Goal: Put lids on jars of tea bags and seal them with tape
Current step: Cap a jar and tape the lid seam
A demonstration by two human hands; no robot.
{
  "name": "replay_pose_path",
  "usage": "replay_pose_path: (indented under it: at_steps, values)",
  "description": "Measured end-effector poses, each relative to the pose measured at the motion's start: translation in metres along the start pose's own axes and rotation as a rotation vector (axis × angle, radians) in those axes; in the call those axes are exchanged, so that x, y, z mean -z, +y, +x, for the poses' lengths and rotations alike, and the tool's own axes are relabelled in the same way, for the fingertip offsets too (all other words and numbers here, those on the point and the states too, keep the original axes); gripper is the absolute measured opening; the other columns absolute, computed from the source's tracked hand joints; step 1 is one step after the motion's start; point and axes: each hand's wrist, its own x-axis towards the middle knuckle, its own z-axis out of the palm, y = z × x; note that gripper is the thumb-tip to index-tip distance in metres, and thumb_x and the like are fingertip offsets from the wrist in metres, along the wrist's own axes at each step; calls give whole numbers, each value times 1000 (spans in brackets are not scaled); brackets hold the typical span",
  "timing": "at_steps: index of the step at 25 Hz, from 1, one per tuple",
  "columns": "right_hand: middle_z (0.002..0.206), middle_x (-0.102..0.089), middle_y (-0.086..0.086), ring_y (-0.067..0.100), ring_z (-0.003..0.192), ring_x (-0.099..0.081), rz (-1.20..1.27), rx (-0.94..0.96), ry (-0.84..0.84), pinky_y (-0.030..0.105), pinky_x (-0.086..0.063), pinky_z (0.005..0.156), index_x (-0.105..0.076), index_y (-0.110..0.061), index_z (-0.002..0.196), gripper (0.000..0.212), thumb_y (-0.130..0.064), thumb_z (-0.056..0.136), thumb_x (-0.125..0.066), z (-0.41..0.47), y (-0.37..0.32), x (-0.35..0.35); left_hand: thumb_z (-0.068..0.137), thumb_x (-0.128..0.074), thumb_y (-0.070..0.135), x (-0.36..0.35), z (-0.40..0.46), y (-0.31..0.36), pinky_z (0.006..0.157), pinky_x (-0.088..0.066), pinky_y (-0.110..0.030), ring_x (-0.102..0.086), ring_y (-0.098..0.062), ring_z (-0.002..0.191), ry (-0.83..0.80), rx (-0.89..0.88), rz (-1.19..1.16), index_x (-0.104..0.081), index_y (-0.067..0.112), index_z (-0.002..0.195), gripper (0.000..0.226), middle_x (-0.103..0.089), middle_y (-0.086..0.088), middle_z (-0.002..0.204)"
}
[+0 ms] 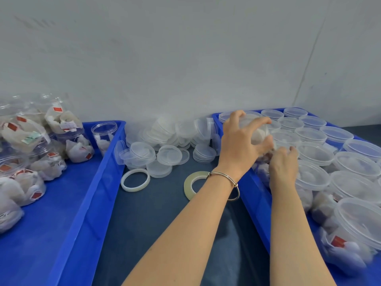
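Observation:
My left hand (241, 141) grips a clear lidded jar of tea bags (258, 134) from above, over the left side of the right blue tray (255, 195). My right hand (283, 166) sits just below and to the right, fingers curled at the jar's lower side among the neighbouring jars. The right tray holds several lidded jars (315, 153) of tea bags. A pile of loose clear lids (165, 145) lies between the trays. Two tape rolls lie on the dark table: a white one (135, 180) and a yellowish one (192, 182), partly behind my left wrist.
The left blue tray (86, 182) holds several unlidded jars of tea bags (51, 129), some lying on their sides, and one nearly empty jar (103, 137). A grey wall stands close behind. Dark table surface (156, 219) runs between the trays.

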Motion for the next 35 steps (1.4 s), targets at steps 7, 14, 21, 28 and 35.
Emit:
replay_pose_path:
  at_steps: [7, 14, 21, 28, 35]
  values:
    - [150, -37, 16, 34, 134, -37, 61, 14, 121, 40, -29, 111, -24, -19, 151, 55, -20, 96, -30, -2, 0, 4, 83, -73, 18, 15, 1, 0, 111, -29, -37, -36, -23, 128, -148, -69, -82, -67, 22, 121, 38, -39, -9, 130]
    - [133, -50, 30, 27, 75, -59, 246, -107, 21, 35, -49, 68, -44, 8, 132, 43, -13, 96, -37, 8, -6, 28, 87, -67, 20, 10, 21, 8, 94, -33, -22, -41, -13, 102, -385, 40, -69, -60, 27, 130, 44, -40, -3, 106]
    - [106, -64, 16, 35, 101, -59, -131, 86, 121, 54, -47, 93, -63, -12, 91, 34, -27, 86, -33, -4, -10, 30, 85, -69, 21, 18, 32, 5, 97, -33, -23, -43, -19, 120, -419, -60, 45, -60, 29, 129, 46, -40, -7, 126]
    - [116, -61, 19, 38, 113, -50, -305, 286, 451, 49, -41, 87, -61, -19, 115, 35, -25, 88, -39, -11, -13, 34, 87, -70, 22, 28, 39, 13, 96, -35, -23, -47, -19, 116, -618, -176, 121, -57, 26, 133, 49, -44, -8, 127]
    - [149, -38, 13, 31, 134, -36, -1122, 111, -639, 38, -29, 105, -44, -23, 142, 48, -20, 95, -54, 20, -43, 87, 88, -68, 19, 22, 45, 28, 94, -37, -24, -49, -15, 109, -748, -317, 236, -54, 23, 137, 51, -55, -2, 117]
